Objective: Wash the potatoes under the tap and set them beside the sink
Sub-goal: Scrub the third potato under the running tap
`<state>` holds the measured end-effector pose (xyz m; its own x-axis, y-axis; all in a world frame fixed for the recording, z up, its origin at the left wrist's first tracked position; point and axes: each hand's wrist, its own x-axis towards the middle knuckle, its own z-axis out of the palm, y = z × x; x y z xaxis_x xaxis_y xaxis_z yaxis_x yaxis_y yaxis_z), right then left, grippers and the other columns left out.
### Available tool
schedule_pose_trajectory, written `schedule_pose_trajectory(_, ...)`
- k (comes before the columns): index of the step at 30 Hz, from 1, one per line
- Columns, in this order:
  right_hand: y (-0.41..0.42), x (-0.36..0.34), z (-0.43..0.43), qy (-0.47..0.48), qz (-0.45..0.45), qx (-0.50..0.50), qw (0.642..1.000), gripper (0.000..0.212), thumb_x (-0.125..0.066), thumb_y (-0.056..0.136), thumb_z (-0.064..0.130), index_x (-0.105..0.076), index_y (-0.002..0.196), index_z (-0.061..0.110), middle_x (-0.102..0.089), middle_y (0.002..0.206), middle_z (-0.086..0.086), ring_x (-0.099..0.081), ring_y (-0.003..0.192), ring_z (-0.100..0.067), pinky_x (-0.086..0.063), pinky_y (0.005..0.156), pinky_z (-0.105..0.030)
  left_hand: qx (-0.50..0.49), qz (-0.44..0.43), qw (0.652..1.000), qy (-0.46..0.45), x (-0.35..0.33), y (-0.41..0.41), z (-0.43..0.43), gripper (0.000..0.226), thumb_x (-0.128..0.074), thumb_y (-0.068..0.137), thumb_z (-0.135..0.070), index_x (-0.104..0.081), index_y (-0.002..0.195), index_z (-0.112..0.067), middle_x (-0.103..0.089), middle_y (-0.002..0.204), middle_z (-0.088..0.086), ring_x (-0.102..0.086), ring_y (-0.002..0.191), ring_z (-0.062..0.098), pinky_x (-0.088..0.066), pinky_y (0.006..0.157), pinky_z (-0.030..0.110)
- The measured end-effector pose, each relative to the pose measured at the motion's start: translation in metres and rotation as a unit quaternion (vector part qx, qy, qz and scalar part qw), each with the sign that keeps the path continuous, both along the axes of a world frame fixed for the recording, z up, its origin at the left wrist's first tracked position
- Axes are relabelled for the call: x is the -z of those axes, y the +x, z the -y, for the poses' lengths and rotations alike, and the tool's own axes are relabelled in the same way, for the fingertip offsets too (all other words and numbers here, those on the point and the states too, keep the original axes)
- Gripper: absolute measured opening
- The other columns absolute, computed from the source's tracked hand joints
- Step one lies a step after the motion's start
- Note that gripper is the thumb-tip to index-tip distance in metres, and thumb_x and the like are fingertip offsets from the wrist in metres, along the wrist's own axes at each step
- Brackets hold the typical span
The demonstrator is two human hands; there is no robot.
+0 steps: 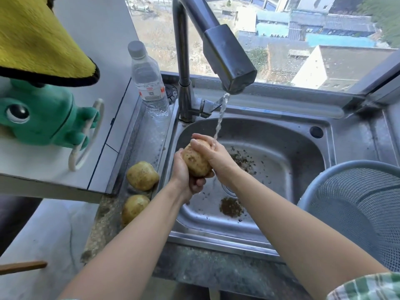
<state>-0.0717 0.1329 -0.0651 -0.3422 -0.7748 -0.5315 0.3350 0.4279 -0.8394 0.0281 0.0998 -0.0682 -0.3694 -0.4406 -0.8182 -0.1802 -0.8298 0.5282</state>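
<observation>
A yellow-brown potato [195,161] is held over the steel sink [281,135]. My left hand [184,176] cups it from below and the left. My right hand [208,149] wraps over its top. Water streams from the grey tap [227,59] and lands on my right hand's knuckles. Two more potatoes [142,175] [134,207] lie on the ledge to the left of the sink, one behind the other.
A clear plastic water bottle [149,83] stands at the sink's back left corner. A grey mesh colander [357,206] sits at the right. Dirt specks lie around the drain [231,206]. A green and yellow plush toy [41,113] hangs on the left wall.
</observation>
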Motion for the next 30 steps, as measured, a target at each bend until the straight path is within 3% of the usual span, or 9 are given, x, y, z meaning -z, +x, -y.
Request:
schedule_pose_trajectory(3, 0.001, -0.001, 0.003, 0.067, 0.026, 0.031, 0.997, 0.028, -0.061, 0.092, 0.044, -0.066, 0.104, 0.020, -0.070, 0.104, -0.006, -0.070, 0.092, -0.023, -0.060, 0.073, -0.047, 0.022, 0.034, 0.999, -0.006, 0.000, -0.001, 0.002, 0.078, -0.017, 0.096, -0.062, -0.067, 0.095, -0.003, -0.066, 0.069, 0.022, -0.041, 0.031, 0.016, -0.029, 0.031, 0.015)
schedule_pose_trajectory(6, -0.007, 0.001, -0.002, 0.068, 0.074, 0.126, 0.987, 0.032, -0.043, 0.102, 0.038, -0.066, 0.090, 0.019, -0.069, 0.099, -0.009, -0.069, 0.091, -0.028, -0.058, 0.067, -0.043, 0.060, 0.068, 0.995, -0.039, 0.000, -0.010, -0.001, 0.088, -0.012, 0.097, -0.065, -0.067, 0.099, 0.003, -0.066, 0.075, 0.024, -0.044, 0.033, 0.016, -0.034, 0.032, 0.016)
schedule_pose_trajectory(8, -0.012, 0.005, -0.007, 0.024, 0.054, 0.115, 0.992, 0.033, -0.041, 0.103, 0.037, -0.068, 0.101, 0.018, -0.069, 0.105, -0.010, -0.068, 0.100, -0.029, -0.058, 0.059, -0.034, 0.061, 0.071, 0.994, -0.049, -0.002, -0.017, -0.002, 0.087, -0.011, 0.099, -0.064, -0.068, 0.092, 0.002, -0.065, 0.070, 0.022, -0.045, 0.034, 0.015, -0.034, 0.033, 0.017)
schedule_pose_trajectory(11, -0.012, 0.008, -0.014, -0.016, -0.028, 0.015, 0.999, 0.038, -0.065, 0.089, 0.034, -0.058, 0.124, 0.021, -0.064, 0.114, -0.006, -0.066, 0.100, -0.021, -0.056, 0.063, -0.026, 0.055, 0.079, 0.994, -0.059, -0.001, -0.020, 0.000, 0.081, -0.013, 0.101, -0.060, -0.067, 0.092, -0.001, -0.064, 0.059, 0.017, -0.046, 0.037, 0.016, -0.038, 0.038, 0.020)
schedule_pose_trajectory(16, -0.009, 0.004, -0.007, 0.003, -0.046, 0.064, 0.997, 0.032, -0.069, 0.088, 0.030, -0.059, 0.115, 0.018, -0.063, 0.108, -0.005, -0.064, 0.096, -0.020, -0.053, 0.056, -0.020, 0.053, 0.085, 0.990, -0.097, 0.001, -0.026, 0.000, 0.077, -0.015, 0.101, -0.061, -0.065, 0.091, -0.003, -0.061, 0.059, 0.015, -0.048, 0.042, 0.018, -0.040, 0.045, 0.025)
schedule_pose_trajectory(21, -0.027, 0.013, -0.014, -0.054, 0.118, -0.036, 0.991, 0.061, -0.072, 0.077, 0.023, -0.050, 0.134, 0.017, -0.055, 0.128, -0.019, -0.059, 0.109, -0.029, -0.050, 0.089, -0.046, 0.072, 0.105, 0.987, -0.095, 0.010, -0.018, 0.010, 0.089, -0.011, 0.099, -0.064, -0.065, 0.107, 0.005, -0.065, 0.068, 0.022, -0.048, 0.039, 0.019, -0.038, 0.039, 0.022)
schedule_pose_trajectory(23, -0.025, 0.010, -0.010, -0.041, 0.090, -0.020, 0.995, 0.059, -0.073, 0.076, 0.023, -0.052, 0.131, 0.014, -0.057, 0.124, -0.017, -0.061, 0.105, -0.028, -0.053, 0.083, -0.044, 0.065, 0.108, 0.986, -0.111, 0.012, -0.020, 0.008, 0.087, -0.010, 0.100, -0.062, -0.065, 0.109, 0.005, -0.065, 0.068, 0.022, -0.049, 0.038, 0.019, -0.038, 0.039, 0.022)
schedule_pose_trajectory(26, -0.013, 0.004, -0.002, -0.001, -0.003, 0.037, 0.999, 0.045, -0.075, 0.081, 0.034, -0.058, 0.120, 0.018, -0.061, 0.121, -0.014, -0.064, 0.104, -0.027, -0.054, 0.060, -0.027, 0.065, 0.114, 0.983, -0.130, 0.012, -0.023, 0.007, 0.079, -0.012, 0.101, -0.059, -0.064, 0.103, 0.001, -0.064, 0.062, 0.019, -0.051, 0.039, 0.020, -0.041, 0.041, 0.024)
schedule_pose_trajectory(30, -0.009, 0.003, 0.001, 0.015, -0.041, 0.037, 0.998, 0.030, -0.058, 0.096, 0.037, -0.058, 0.118, 0.017, -0.062, 0.113, -0.006, -0.062, 0.099, -0.019, -0.055, 0.062, -0.023, 0.083, 0.120, 0.978, -0.147, 0.011, -0.023, 0.009, 0.078, -0.012, 0.102, -0.058, -0.065, 0.098, -0.001, -0.064, 0.064, 0.019, -0.053, 0.042, 0.020, -0.042, 0.041, 0.024)
